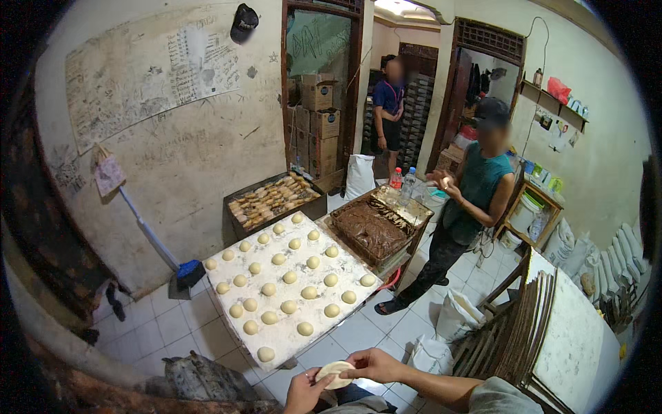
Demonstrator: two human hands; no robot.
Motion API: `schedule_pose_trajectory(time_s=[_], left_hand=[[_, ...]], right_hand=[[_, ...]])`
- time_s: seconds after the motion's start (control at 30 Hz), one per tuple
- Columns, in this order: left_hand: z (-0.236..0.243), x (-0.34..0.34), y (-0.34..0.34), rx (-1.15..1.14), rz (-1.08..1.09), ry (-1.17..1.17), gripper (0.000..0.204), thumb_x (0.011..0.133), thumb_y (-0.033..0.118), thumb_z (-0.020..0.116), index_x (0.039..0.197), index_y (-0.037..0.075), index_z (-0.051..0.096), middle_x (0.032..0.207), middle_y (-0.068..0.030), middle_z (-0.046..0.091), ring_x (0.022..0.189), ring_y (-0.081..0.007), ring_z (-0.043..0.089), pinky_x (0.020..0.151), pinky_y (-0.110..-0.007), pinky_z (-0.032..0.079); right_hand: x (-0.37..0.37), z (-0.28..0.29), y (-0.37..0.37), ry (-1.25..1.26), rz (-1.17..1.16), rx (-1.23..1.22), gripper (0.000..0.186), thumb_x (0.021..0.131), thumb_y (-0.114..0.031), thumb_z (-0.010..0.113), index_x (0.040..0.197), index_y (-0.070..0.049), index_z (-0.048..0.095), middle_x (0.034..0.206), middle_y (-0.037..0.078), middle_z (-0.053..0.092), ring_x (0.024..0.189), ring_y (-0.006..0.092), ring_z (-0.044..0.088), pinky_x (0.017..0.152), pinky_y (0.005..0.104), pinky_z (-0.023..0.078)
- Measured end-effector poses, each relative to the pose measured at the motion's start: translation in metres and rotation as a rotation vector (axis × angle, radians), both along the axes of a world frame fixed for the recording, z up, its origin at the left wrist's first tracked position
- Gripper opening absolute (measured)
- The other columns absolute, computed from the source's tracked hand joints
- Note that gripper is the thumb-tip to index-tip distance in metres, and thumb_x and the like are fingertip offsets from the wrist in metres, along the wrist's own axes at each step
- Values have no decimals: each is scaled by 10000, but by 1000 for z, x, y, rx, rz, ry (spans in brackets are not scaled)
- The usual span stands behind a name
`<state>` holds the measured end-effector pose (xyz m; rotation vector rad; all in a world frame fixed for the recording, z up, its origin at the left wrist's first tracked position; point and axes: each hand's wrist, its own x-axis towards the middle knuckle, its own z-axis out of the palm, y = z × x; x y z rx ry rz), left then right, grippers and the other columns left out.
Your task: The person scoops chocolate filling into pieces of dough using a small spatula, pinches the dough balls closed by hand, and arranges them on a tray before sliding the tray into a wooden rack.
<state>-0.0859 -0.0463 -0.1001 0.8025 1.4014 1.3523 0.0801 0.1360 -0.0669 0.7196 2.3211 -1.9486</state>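
A flattened round of pale dough (336, 373) is held between my two hands at the lower edge. My left hand (305, 392) grips its left side, thumb on top. From the right, my right hand (376, 365) pinches the edge of the same round. Beyond them stands a white, flour-dusted board (284, 341) with several dough balls (289, 307) spread over it in loose rows. A mass of dark brown paste (372, 229) fills a tray behind the board's right side.
Behind the board is a dark tray of browned pieces (276, 200). A co-worker (476, 186) stands beside the paste, hands together; another person (388, 103) is in the doorway. Stacked boards (562, 338) and white sacks (458, 314) are at right, a blue broom (155, 241) at left.
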Motion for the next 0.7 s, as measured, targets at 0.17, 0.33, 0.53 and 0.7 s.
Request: schedule_pose_trajectory(time_s=[0.17, 0.33, 0.53, 0.7], left_hand=[[33, 5, -3, 12, -98, -22, 254, 1008, 61, 668, 1230, -58, 695, 1123, -83, 748, 1015, -141, 697, 860, -287, 591], [-21, -17, 7, 96, -56, -163, 354, 1042, 142, 663, 1311, -87, 633, 1195, -154, 726, 1042, -190, 708, 930, -344, 589], [-16, -45, 8, 60, 88, -118, 346, 1071, 161, 623, 1313, -86, 607, 1151, -126, 723, 1000, -176, 703, 881, -333, 589], [-27, -28, 38, 330, 84, 263, 332, 912, 144, 779, 1213, 33, 692, 1036, -99, 769, 914, -207, 745, 806, -356, 599]], right_hand=[[-1, 16, -4, 114, 63, 30, 378, 946, -225, 823, 1253, -31, 719, 1056, 33, 754, 990, 122, 679, 915, 294, 541], [-2, -20, 14, 52, 14, -76, 217, 996, -83, 730, 1205, -25, 724, 1057, 25, 755, 1030, 118, 673, 963, 302, 547], [-13, 65, 31, 152, -153, -24, 199, 997, 7, 681, 1192, -7, 642, 1038, 50, 710, 927, 117, 689, 852, 275, 577], [-45, 107, -8, 187, -86, -214, 197, 958, -14, 746, 1137, -10, 665, 1003, 34, 722, 883, 80, 673, 752, 255, 555]])
